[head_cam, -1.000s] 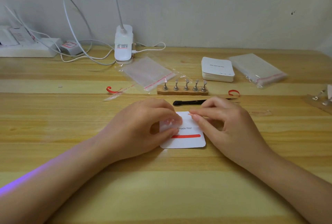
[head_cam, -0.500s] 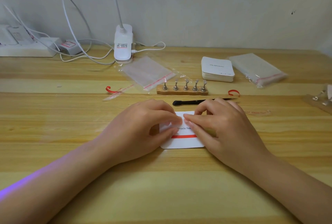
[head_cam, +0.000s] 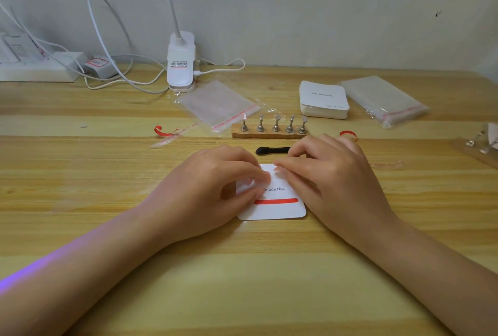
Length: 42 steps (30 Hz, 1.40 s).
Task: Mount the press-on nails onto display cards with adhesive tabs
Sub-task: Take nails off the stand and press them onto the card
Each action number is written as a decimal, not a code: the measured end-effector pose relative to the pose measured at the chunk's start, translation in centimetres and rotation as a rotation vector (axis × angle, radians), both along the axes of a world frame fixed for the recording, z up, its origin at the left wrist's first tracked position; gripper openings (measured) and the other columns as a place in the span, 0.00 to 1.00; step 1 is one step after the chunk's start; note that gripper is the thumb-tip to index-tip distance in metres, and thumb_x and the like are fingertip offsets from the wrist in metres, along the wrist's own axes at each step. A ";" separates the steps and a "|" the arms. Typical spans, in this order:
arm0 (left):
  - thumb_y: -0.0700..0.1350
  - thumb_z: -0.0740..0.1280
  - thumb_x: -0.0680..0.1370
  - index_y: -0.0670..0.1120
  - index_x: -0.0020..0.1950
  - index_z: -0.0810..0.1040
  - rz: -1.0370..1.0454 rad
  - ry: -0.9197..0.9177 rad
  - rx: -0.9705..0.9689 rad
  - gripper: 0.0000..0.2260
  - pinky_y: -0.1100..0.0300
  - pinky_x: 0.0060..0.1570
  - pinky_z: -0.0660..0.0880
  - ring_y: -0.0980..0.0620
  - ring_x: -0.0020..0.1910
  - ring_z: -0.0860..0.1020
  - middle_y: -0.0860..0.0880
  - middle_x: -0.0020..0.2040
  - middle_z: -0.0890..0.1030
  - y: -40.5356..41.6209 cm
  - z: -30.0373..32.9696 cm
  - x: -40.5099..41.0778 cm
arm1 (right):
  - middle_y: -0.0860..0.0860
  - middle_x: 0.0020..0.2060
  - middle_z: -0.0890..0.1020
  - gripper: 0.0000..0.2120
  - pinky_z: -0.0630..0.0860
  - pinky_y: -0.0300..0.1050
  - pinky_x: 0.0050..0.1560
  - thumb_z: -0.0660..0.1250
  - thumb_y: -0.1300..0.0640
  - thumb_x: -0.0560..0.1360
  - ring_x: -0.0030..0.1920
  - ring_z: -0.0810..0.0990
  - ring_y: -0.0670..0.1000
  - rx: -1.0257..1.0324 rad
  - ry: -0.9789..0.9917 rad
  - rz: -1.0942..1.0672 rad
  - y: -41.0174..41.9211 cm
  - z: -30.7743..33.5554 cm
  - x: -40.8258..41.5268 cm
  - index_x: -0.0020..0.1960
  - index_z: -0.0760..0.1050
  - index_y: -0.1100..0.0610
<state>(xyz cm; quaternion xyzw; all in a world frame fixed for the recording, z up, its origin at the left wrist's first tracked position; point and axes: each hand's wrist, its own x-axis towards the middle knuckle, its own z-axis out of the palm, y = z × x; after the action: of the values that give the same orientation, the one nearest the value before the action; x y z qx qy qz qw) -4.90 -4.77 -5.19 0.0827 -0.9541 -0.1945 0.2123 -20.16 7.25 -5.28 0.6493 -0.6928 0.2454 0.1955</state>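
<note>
Bench (head_cam: pixel 107 228): wood, wide. Left hand (head_cam: pixel 204 190) at 9 o'clock of display card (head_cam: pixel 280 210), fingers curled, grip pins card's left part flat. Right hand (head_cam: pixel 331 176) at 3 o'clock, fingertips (head_cam: pixel 279 170) on card's top edge; whether they pinch anything, cannot tell. Card at bench centre: light, stiff, likely slides; hold by edges. Red tape strip (head_cam: pixel 276 201) at card's 6 o'clock: thin, presumably sticky. Nail stand (head_cam: pixel 269 132) at 12 o'clock: nails small, probably fragile.

The left hand (head_cam: pixel 215 187) covered the left side of the white card (head_cam: pixel 277 210), hiding the start of its printed words. The black tool (head_cam: pixel 272 150) vanished behind the right hand (head_cam: pixel 331 182). At the frame's right edge, small metal pieces (head_cam: pixel 482 144) were cut off.
</note>
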 end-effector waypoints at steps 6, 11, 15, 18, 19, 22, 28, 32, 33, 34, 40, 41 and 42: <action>0.47 0.66 0.73 0.46 0.50 0.83 -0.004 -0.004 -0.005 0.10 0.61 0.43 0.73 0.54 0.45 0.78 0.52 0.48 0.81 0.0 0.0 0.0 | 0.51 0.36 0.80 0.07 0.66 0.46 0.42 0.67 0.58 0.72 0.36 0.76 0.55 0.008 0.061 0.035 0.1 -0.1 -0.1 0.40 0.83 0.56; 0.47 0.66 0.74 0.46 0.50 0.83 -0.010 0.003 -0.004 0.10 0.56 0.42 0.75 0.53 0.45 0.78 0.52 0.48 0.81 0.0 0.0 0.0 | 0.50 0.36 0.79 0.13 0.71 0.47 0.42 0.60 0.55 0.74 0.36 0.76 0.54 0.041 0.037 0.053 0.2 -0.2 -0.2 0.39 0.82 0.57; 0.48 0.65 0.75 0.46 0.51 0.83 -0.012 0.002 -0.003 0.10 0.54 0.43 0.76 0.53 0.45 0.79 0.52 0.48 0.81 -0.1 -0.1 0.0 | 0.50 0.36 0.79 0.14 0.71 0.47 0.42 0.60 0.55 0.74 0.37 0.77 0.55 0.038 0.031 0.062 0.3 -0.2 -0.2 0.39 0.82 0.57; 0.50 0.64 0.75 0.47 0.51 0.83 -0.016 -0.005 0.006 0.12 0.55 0.43 0.75 0.53 0.46 0.78 0.52 0.49 0.81 -0.1 0.0 0.0 | 0.50 0.36 0.79 0.14 0.72 0.48 0.42 0.60 0.55 0.74 0.37 0.77 0.55 0.043 0.030 0.068 0.3 -0.2 -0.2 0.39 0.82 0.57; 0.51 0.63 0.75 0.47 0.51 0.83 -0.017 -0.007 0.006 0.13 0.55 0.43 0.75 0.54 0.46 0.78 0.52 0.49 0.81 -0.1 0.0 0.0 | 0.50 0.36 0.79 0.14 0.72 0.48 0.42 0.59 0.55 0.74 0.37 0.77 0.55 0.044 0.028 0.068 0.3 -0.2 -0.2 0.39 0.82 0.57; 0.50 0.64 0.75 0.47 0.51 0.83 -0.010 -0.003 -0.003 0.12 0.56 0.43 0.75 0.54 0.45 0.78 0.52 0.48 0.81 -0.1 -0.1 0.0 | 0.50 0.36 0.79 0.15 0.72 0.47 0.42 0.59 0.54 0.74 0.37 0.77 0.54 0.056 0.005 0.065 0.3 -0.2 -0.2 0.40 0.83 0.56; 0.52 0.62 0.75 0.47 0.51 0.83 -0.012 -0.008 0.001 0.14 0.56 0.44 0.75 0.54 0.46 0.78 0.53 0.48 0.81 -0.1 0.0 0.0 | 0.48 0.35 0.78 0.15 0.68 0.44 0.42 0.59 0.53 0.74 0.37 0.76 0.53 0.087 -0.027 0.075 0.3 -0.1 -0.2 0.39 0.83 0.56; 0.50 0.65 0.75 0.47 0.51 0.83 -0.003 -0.010 0.010 0.11 0.55 0.43 0.75 0.53 0.45 0.79 0.53 0.48 0.81 0.0 0.0 -0.1 | 0.48 0.35 0.78 0.15 0.70 0.46 0.41 0.59 0.52 0.74 0.37 0.75 0.53 0.117 -0.038 0.083 0.5 0.1 -0.1 0.40 0.83 0.55; 0.50 0.64 0.75 0.46 0.51 0.83 -0.006 -0.009 0.018 0.12 0.55 0.43 0.75 0.53 0.45 0.79 0.52 0.48 0.81 0.0 0.1 -0.1 | 0.48 0.36 0.78 0.15 0.70 0.47 0.41 0.58 0.52 0.74 0.37 0.75 0.53 0.132 -0.039 0.080 0.6 0.1 0.1 0.40 0.83 0.55; 0.52 0.63 0.75 0.46 0.51 0.83 -0.009 -0.009 0.026 0.13 0.55 0.43 0.75 0.53 0.45 0.79 0.52 0.48 0.81 0.0 0.1 -0.1 | 0.47 0.37 0.78 0.16 0.70 0.47 0.41 0.58 0.52 0.75 0.38 0.74 0.52 0.146 -0.038 0.073 0.7 0.1 0.2 0.40 0.82 0.55; 0.51 0.64 0.75 0.46 0.50 0.83 0.004 -0.016 0.033 0.13 0.54 0.44 0.75 0.54 0.45 0.78 0.53 0.48 0.81 0.1 0.2 -0.1 | 0.48 0.40 0.78 0.16 0.64 0.49 0.43 0.56 0.53 0.75 0.42 0.72 0.53 0.168 0.005 0.026 1.2 0.1 0.9 0.42 0.81 0.56; 0.50 0.64 0.75 0.46 0.50 0.83 0.011 -0.014 0.032 0.12 0.54 0.44 0.75 0.54 0.45 0.78 0.53 0.48 0.81 0.2 0.2 -0.2 | 0.49 0.41 0.77 0.16 0.64 0.49 0.44 0.56 0.53 0.75 0.43 0.72 0.53 0.163 -0.009 0.020 1.3 0.1 1.0 0.42 0.81 0.56; 0.49 0.65 0.74 0.46 0.50 0.83 0.015 -0.011 0.031 0.11 0.54 0.43 0.75 0.54 0.45 0.78 0.52 0.48 0.81 0.2 0.2 -0.2 | 0.49 0.42 0.77 0.16 0.63 0.49 0.45 0.56 0.53 0.75 0.44 0.70 0.52 0.159 -0.035 0.015 1.3 0.0 1.0 0.42 0.81 0.55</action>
<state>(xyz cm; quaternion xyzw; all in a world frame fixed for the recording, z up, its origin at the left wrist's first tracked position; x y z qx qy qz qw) -5.07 -4.58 -5.02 0.0943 -0.9515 -0.2071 0.2072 -19.12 8.59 -5.28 0.6637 -0.7083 0.2026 0.1294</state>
